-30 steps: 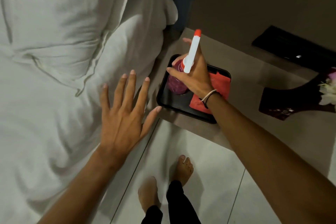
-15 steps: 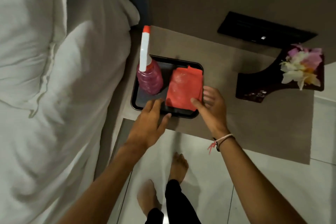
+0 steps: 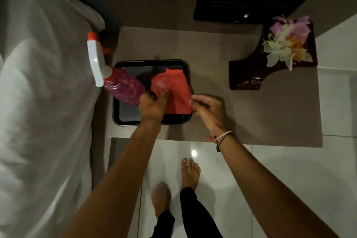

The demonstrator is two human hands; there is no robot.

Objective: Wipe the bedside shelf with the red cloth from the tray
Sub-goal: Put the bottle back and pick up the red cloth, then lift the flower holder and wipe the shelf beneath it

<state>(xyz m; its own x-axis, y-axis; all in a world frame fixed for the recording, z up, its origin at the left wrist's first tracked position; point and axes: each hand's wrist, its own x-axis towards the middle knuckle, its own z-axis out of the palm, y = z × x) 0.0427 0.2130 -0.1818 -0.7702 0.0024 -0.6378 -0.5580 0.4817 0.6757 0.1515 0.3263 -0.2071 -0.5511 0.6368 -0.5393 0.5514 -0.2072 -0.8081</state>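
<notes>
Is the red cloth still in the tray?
Partly: the red cloth is over the black tray, both hands pinching it, left hand, right hand.

Red cloth (image 3: pixel 174 91) rumpled, over black tray (image 3: pixel 123 120), on brown bedside shelf (image 3: pixel 241 114).

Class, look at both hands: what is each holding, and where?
Both hold the red cloth: the left hand pinches its left side, the right hand its right edge.
</notes>
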